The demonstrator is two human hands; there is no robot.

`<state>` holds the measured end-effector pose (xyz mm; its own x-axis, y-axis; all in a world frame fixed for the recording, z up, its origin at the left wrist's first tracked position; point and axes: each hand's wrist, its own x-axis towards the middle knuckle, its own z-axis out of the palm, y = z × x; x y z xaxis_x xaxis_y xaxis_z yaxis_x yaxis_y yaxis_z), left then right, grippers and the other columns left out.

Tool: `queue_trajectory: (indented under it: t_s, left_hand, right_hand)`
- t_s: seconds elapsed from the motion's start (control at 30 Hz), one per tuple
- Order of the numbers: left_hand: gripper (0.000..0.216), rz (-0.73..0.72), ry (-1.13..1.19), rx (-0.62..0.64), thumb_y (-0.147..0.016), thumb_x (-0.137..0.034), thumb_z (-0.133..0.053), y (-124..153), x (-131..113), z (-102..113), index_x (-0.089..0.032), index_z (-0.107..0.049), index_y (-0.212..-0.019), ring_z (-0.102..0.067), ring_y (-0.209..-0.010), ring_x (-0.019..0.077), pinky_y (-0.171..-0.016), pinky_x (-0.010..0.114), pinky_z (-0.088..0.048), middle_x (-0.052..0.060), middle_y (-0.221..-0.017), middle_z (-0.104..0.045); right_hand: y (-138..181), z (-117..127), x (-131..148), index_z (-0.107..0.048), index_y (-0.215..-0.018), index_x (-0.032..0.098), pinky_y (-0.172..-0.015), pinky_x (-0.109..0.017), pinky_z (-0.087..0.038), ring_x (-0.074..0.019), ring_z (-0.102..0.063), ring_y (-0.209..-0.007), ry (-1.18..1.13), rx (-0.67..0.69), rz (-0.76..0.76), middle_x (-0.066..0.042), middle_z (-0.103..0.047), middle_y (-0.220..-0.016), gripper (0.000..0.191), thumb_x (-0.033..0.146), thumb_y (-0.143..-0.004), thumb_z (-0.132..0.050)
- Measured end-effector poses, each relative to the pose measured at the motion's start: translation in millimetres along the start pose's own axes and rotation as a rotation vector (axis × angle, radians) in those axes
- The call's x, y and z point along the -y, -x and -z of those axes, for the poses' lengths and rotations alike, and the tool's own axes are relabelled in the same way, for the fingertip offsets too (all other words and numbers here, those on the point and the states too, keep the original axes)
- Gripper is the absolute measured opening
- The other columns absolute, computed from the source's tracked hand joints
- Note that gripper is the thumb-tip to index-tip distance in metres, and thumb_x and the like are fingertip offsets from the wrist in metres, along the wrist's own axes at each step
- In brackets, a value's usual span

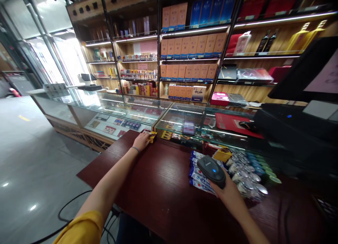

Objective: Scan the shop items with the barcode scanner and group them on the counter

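Stretched out to the far edge of the brown table, my left hand (142,139) is closed at a small yellow-and-red packet (152,136); part of the packet is hidden under the fingers. My right hand (227,187) grips a black barcode scanner (211,170) with a blue light on top. Below the scanner lie several blue-and-white packets (198,179) in an overlapping row. Just behind it rests a stack of yellow-and-brown packets (221,154). To its right stand several clear jars with silvery lids (244,182) and green-lidded containers (269,171).
A glass display counter (124,112) borders the table (161,187) at the back. On its right part lie a red mat (229,123) and a black mouse (246,125). A dark monitor (298,71) stands at right. Black cables (62,216) hang at lower left. Stocked shelves line the wall.
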<state>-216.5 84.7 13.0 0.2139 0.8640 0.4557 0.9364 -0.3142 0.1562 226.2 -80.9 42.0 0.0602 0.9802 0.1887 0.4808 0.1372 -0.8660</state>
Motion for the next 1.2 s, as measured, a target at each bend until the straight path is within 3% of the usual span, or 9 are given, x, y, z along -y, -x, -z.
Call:
queue_trajectory:
  t_s: [0.43, 0.63, 0.77, 0.87, 1.03, 1.2]
  left_hand:
    - [0.033, 0.001, 0.044, -0.034, -0.083, -0.018, -0.063, -1, 3, -3, -0.024, -0.067, -0.116, -0.058, -0.123, 0.0283, -0.109, 0.045, -0.044, 0.011, -0.12, -0.068]
    - [0.039, 0.028, -0.01, -0.125, -0.083, -0.026, -0.066, 0, -19, 1, -0.023, -0.063, -0.122, -0.055, -0.127, 0.0306, -0.109, 0.047, -0.044, 0.013, -0.131, -0.061]
    - [0.037, -0.042, 0.022, -0.198, -0.092, -0.031, -0.058, -5, -59, 0, -0.021, -0.059, -0.127, -0.057, -0.12, 0.0297, -0.103, 0.045, -0.047, 0.014, -0.127, -0.062]
    - [0.033, -0.123, 0.064, -0.246, -0.096, -0.032, -0.053, -15, -102, -1, -0.02, -0.06, -0.126, -0.06, -0.113, 0.0285, -0.1, 0.043, -0.049, 0.013, -0.119, -0.065]
    - [0.032, -0.256, 0.154, -0.272, -0.096, -0.028, -0.053, -35, -184, -10, -0.021, -0.061, -0.126, -0.059, -0.115, 0.0278, -0.102, 0.044, -0.049, 0.012, -0.122, -0.064]
    - [0.036, -0.362, 0.231, -0.237, -0.094, -0.023, -0.055, -49, -261, -29, -0.022, -0.059, -0.13, -0.053, -0.127, 0.0284, -0.109, 0.046, -0.046, 0.013, -0.132, -0.058]
  right_hand:
    - [-5, -1, -15, -0.057, -0.121, 0.023, -0.08, -0.035, -0.053, -0.0257, -0.071, -0.09, 0.044, 0.006, 0.063, -0.007, -0.075, -0.099, 0.048, 0.043, -0.078, -0.061]
    - [-9, 8, -16, -0.056, -0.125, 0.021, -0.077, -0.037, -0.056, -0.0285, -0.072, -0.093, -0.05, -0.056, 0.09, -0.008, -0.075, -0.099, 0.057, 0.044, -0.075, -0.07]
    - [-10, 23, -9, -0.058, -0.124, 0.019, -0.056, -0.032, -0.053, -0.0236, -0.068, -0.066, -0.125, -0.133, 0.08, -0.005, -0.073, -0.08, 0.055, 0.046, -0.078, -0.07]
    - [-12, 38, -4, -0.062, -0.116, 0.019, -0.044, -0.029, -0.044, -0.0173, -0.055, -0.045, -0.154, -0.159, 0.055, -0.001, -0.067, -0.064, 0.049, 0.05, -0.078, -0.071]
    - [-15, 65, -4, -0.062, -0.094, 0.02, -0.042, -0.027, -0.041, -0.0148, -0.048, -0.038, -0.211, -0.239, -0.011, 0.005, -0.054, -0.047, 0.038, 0.051, -0.076, -0.074]
    - [-16, 90, -9, -0.058, -0.082, 0.022, -0.042, -0.027, -0.041, -0.0146, -0.049, -0.039, -0.242, -0.305, -0.056, 0.006, -0.054, -0.046, 0.031, 0.049, -0.076, -0.073]
